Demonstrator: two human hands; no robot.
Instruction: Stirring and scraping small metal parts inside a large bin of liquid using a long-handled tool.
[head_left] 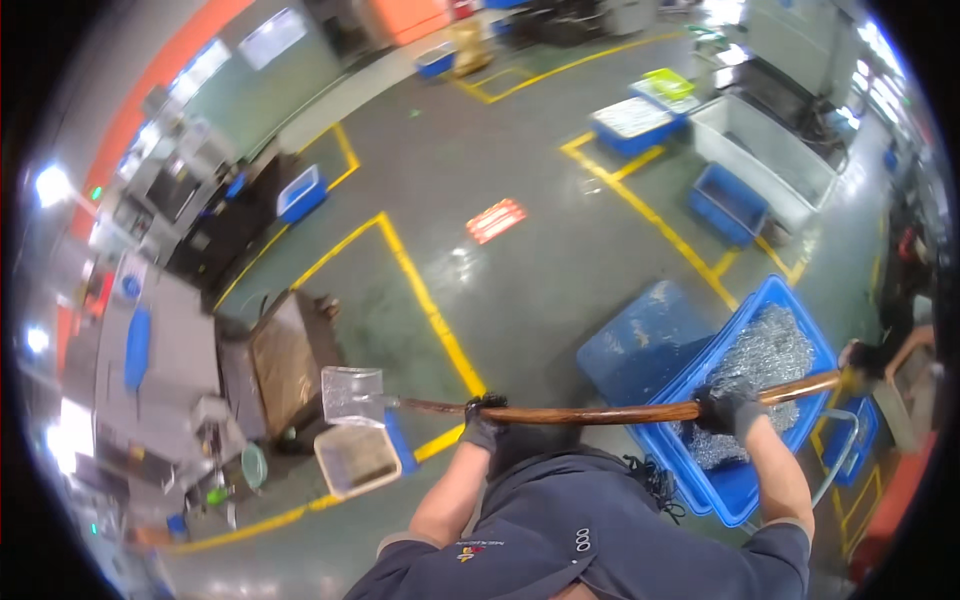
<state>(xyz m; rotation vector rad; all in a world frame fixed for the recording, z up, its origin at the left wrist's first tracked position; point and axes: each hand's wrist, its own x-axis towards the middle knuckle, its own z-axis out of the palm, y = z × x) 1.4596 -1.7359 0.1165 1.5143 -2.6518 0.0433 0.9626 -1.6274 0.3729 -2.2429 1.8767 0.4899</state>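
A shovel (600, 414) with a long brown wooden handle lies level across the front of my body. Its square metal blade (352, 397) points left, above a beige bin, and looks bare. Gloved in dark grey, my left hand (484, 422) wraps round the handle near the blade. My right hand (728, 408), in a similar glove, grips the handle farther right, above a blue tub (738, 502). Shiny metal shavings (768, 348) fill much of that tub. Handle and right hand hide part of the shavings.
A flat blue surface (640, 340) lies beside the tub, partly covered by it. The beige bin (325, 478) and a brown-topped container (290, 365) stand left, near grey machinery (165, 370). Yellow floor lines (425, 300), a blue bin (728, 205) and a large white tub (765, 150) are farther off.
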